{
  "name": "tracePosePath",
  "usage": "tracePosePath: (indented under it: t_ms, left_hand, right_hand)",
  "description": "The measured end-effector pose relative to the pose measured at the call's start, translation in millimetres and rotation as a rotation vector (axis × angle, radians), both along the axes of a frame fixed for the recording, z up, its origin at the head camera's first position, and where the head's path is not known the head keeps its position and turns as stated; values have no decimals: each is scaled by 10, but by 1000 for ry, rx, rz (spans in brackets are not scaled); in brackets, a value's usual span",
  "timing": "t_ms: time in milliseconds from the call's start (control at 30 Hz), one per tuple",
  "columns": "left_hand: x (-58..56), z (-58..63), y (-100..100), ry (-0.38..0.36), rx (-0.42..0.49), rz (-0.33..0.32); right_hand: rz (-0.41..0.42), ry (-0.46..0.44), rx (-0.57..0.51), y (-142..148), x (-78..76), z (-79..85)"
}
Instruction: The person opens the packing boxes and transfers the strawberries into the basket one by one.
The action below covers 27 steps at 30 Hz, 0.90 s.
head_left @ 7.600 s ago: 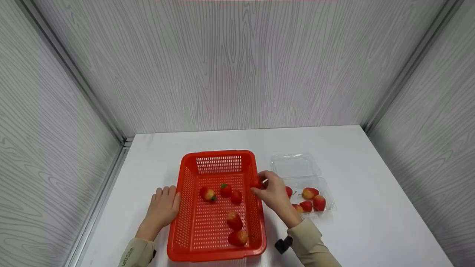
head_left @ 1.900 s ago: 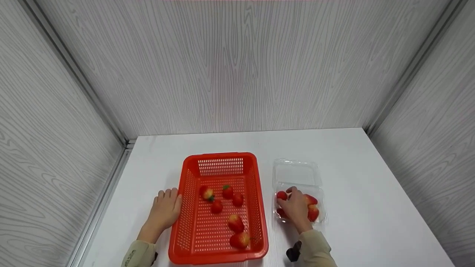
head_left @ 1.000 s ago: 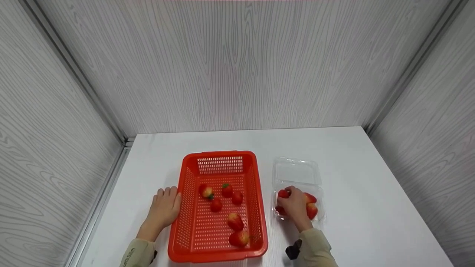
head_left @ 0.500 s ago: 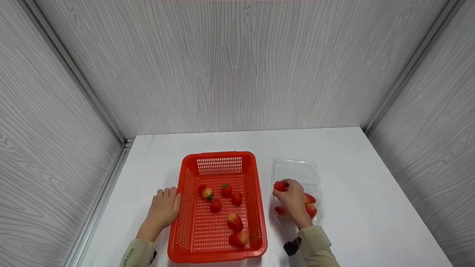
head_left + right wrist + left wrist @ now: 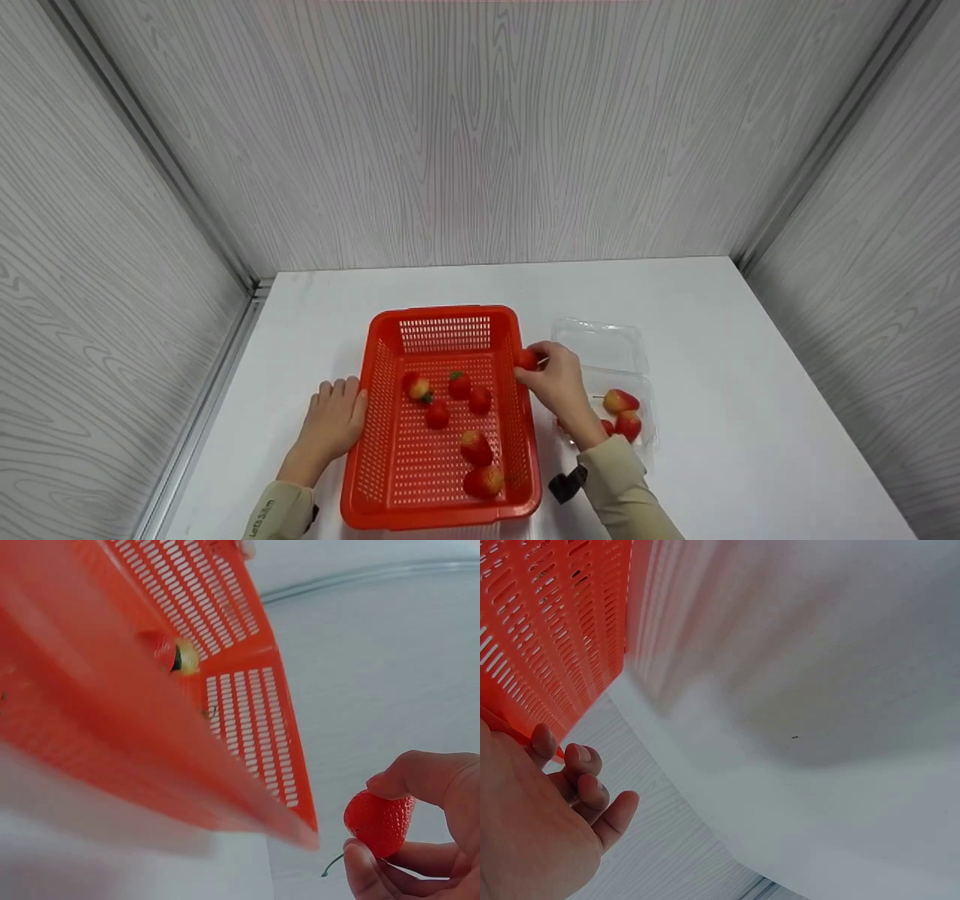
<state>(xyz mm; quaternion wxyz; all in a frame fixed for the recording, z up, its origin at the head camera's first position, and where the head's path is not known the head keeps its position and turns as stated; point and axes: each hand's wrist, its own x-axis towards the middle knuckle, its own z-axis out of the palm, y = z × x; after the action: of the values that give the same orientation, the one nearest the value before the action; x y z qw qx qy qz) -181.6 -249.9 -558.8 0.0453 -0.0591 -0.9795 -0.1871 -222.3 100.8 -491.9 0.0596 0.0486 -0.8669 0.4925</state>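
My right hand (image 5: 556, 381) pinches a red strawberry (image 5: 379, 822) between thumb and fingertips; its thin green stem hangs free in the right wrist view. The hand is over the right rim of a red perforated plastic basket (image 5: 442, 523). At the basket's left rim is my left hand (image 5: 331, 420), its thumb by the rim and its fingers loosely curled beneath it in the left wrist view. Inside the basket lie several small fruits, among them a red one (image 5: 437, 414), a red-and-yellow one (image 5: 484, 481) and one with a green leaf (image 5: 459, 385).
To the right a clear plastic clamshell box (image 5: 600, 343) lies with its lid back. Several red and yellow fruits (image 5: 621, 401) are in its near half, partly hidden by my right forearm. Panelled walls (image 5: 480, 135) enclose the white table (image 5: 750, 420).
My right hand has lifted the strawberry from the clear box and carried it left to the basket's rim. Compared with the oldest frame, another red fruit lies in the basket. My left hand has stayed put.
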Motion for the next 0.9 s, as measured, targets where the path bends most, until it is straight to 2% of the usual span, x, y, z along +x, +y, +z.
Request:
tracePosePath:
  t_ms: [200,433,633,900]
  left_hand:
    - [-10,9,4,-4,6,1]
    - [-18,30,0,-1,4,6]
    - [-12,14,11,-14,11,11]
    - [0,-1,3,-10,14,14]
  right_hand:
    - [77,9,17,-277,-47,90]
    - [130,-100,-32,-614,-106,45]
    - [155,-139,13,-820,-149,-128]
    - [171,-185,47,-993,-131,-423]
